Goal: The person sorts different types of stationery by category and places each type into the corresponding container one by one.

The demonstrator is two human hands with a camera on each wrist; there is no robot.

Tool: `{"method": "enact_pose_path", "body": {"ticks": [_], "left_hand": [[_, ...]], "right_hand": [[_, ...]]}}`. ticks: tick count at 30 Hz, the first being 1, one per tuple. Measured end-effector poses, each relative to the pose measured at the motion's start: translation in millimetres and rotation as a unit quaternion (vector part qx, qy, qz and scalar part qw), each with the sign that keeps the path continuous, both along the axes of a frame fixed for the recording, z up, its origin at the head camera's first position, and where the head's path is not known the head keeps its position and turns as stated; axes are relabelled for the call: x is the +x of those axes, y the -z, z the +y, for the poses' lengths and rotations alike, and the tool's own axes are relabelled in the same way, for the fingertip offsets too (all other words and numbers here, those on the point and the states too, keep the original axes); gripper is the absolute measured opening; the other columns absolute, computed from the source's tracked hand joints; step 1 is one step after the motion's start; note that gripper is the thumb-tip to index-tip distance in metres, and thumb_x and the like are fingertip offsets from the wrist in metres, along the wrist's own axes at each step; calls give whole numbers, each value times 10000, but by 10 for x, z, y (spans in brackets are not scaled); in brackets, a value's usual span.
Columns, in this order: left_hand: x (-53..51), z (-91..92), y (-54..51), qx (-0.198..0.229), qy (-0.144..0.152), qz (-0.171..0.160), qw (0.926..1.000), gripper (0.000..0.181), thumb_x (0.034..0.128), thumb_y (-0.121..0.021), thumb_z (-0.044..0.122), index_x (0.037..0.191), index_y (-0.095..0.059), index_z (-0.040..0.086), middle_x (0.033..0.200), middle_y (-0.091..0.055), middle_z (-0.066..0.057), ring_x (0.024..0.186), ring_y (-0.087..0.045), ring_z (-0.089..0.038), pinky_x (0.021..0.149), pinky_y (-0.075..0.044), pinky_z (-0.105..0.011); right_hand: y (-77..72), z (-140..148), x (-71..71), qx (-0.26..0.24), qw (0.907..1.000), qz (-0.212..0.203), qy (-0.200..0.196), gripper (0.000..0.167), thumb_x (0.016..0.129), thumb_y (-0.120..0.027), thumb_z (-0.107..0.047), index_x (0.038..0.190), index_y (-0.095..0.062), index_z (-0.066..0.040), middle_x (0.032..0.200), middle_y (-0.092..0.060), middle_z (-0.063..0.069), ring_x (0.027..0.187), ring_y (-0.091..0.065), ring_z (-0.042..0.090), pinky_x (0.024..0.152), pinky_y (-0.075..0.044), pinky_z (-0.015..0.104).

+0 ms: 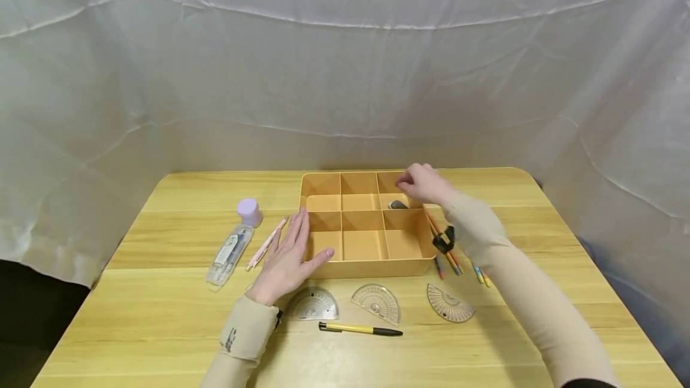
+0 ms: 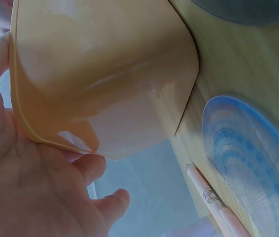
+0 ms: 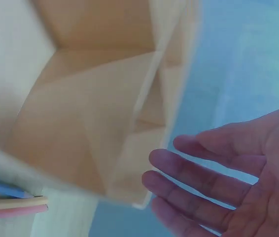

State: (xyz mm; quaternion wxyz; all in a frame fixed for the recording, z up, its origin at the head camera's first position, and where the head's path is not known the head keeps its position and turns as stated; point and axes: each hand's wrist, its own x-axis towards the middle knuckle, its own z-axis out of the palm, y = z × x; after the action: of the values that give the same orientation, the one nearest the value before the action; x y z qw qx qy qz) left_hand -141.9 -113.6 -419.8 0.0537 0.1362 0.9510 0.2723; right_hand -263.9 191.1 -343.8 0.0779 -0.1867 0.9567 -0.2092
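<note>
Here's the left hand (image 1: 286, 265), thumb spread wide, long fingers laid over the near left corner of the orange box (image 1: 361, 269), which sits mid-table. Over the back right compartment hovers the right hand (image 1: 424, 184), fingers loosely bent, nothing in the palm; whether a fingertip brushes the rim, I can't tell. Below it a small dark lump (image 1: 398, 205) lies in that compartment, too small to name.

Now, this box looks like thin moulded plastic: light, I'd judge, stiff, a little slick on its glossy sides, liable to slide if shoved. The best hold would be the rim at both short ends. Its long axis runs left to right, three compartments across, two deep, hollow side up.

Further out, three clear protractors (image 1: 375, 303) line up in front, then a yellow pen (image 1: 356, 329), nearly parallel to the box, black end right. Coloured pencils (image 1: 453, 263) slant by the right wall; pink pens (image 1: 264, 250), a clear case (image 1: 230, 255) and a purple pot (image 1: 250, 212) sit off left.
</note>
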Motion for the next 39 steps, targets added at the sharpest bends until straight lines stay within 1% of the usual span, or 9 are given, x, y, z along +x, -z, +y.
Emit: {"method": "enact_pose_path", "body": {"ticks": [6, 11, 14, 18, 22, 27, 30, 36, 39], "left_hand": [[-2, -27, -8, 5, -39, -24, 10000, 972, 990, -489, 598, 1606, 56, 80, 1714, 67, -93, 1590, 50, -253, 1275, -10, -603], [-2, -44, 1, -15, -47, 13, 10000, 975, 991, -489, 597, 1607, 54, 72, 1714, 67, -98, 1595, 27, -279, 1276, -14, -602], [0, -55, 9, -23, -59, 54, 10000, 977, 989, -489, 601, 1608, 39, 58, 1714, 56, -104, 1596, 4, -296, 1277, -21, -603], [-4, -72, 10, 3, -67, 46, 10000, 976, 989, -489, 600, 1609, 25, 48, 1715, 48, -109, 1596, 7, -296, 1279, -13, -600], [-15, -87, -6, 15, -65, 27, 10000, 972, 991, -491, 595, 1609, 22, 47, 1715, 53, -107, 1595, 24, -284, 1282, -9, -593], [-37, -99, -16, 70, -30, 29, 10000, 968, 993, -492, 588, 1609, 12, 36, 1714, 58, -109, 1594, 28, -283, 1286, -14, -582], [-46, -112, -16, 71, -37, 39, 10000, 968, 992, -494, 586, 1610, 10, 36, 1714, 61, -107, 1594, 20, -293, 1286, -17, -582], [-50, -136, -8, 36, -29, 47, 10000, 971, 992, -491, 590, 1610, 19, 43, 1712, 69, -102, 1594, 1, -315, 1283, -17, -590], [-53, -144, -9, 55, -23, 52, 10000, 970, 992, -494, 586, 1611, 10, 36, 1712, 72, -99, 1594, 9, -309, 1282, -21, -592]], "right_hand": [[18, 439, 345, -1229, 9921, 72, 239, 378, 1071, -443, -145, 1289, -623, 105, 1281, -658, 292, 1241, -601, 464, 1069, -478, 588], [167, 809, 615, -1863, 9800, -278, 647, 455, 1104, -364, -207, 1405, -512, 100, 1435, -530, 317, 1346, -490, 486, 1123, -412, 605], [277, 1014, 719, -2044, 9720, -373, 1098, 483, 1107, -350, -239, 1426, -483, 98, 1468, -479, 339, 1357, -460, 505, 1118, -399, 623], [419, 1226, 798, -1845, 9689, -158, 1644, 449, 1087, -389, -204, 1410, -504, 86, 1449, -483, 360, 1313, -473, 528, 1053, -415, 641], [543, 1351, 842, -1521, 9711, 57, 1838, 407, 1015, -424, -51, 1381, -530, 91, 1400, -511, 381, 1251, -503, 550, 958, -478, 612], [692, 1437, 877, -1137, 9741, 350, 1923, 349, 920, -514, 43, 1245, -627, 104, 1228, -612, 377, 1081, -596, 505, 769, -525, 404], [777, 1451, 901, -1057, 9729, 429, 2013, 298, 899, -557, 34, 1170, -661, 101, 1113, -655, 342, 984, -638, 447, 728, -505, 333], [918, 1431, 958, -1039, 9685, 407, 2227, 301, 914, -580, 25, 1200, -643, 96, 1162, -627, 363, 1023, -640, 505, 836, -535, 580], [957, 1401, 966, -1070, 9649, 541, 2338, 305, 917, -599, 12, 1210, -645, 81, 1214, -596, 361, 1053, -616, 504, 851, -513, 579]]}}
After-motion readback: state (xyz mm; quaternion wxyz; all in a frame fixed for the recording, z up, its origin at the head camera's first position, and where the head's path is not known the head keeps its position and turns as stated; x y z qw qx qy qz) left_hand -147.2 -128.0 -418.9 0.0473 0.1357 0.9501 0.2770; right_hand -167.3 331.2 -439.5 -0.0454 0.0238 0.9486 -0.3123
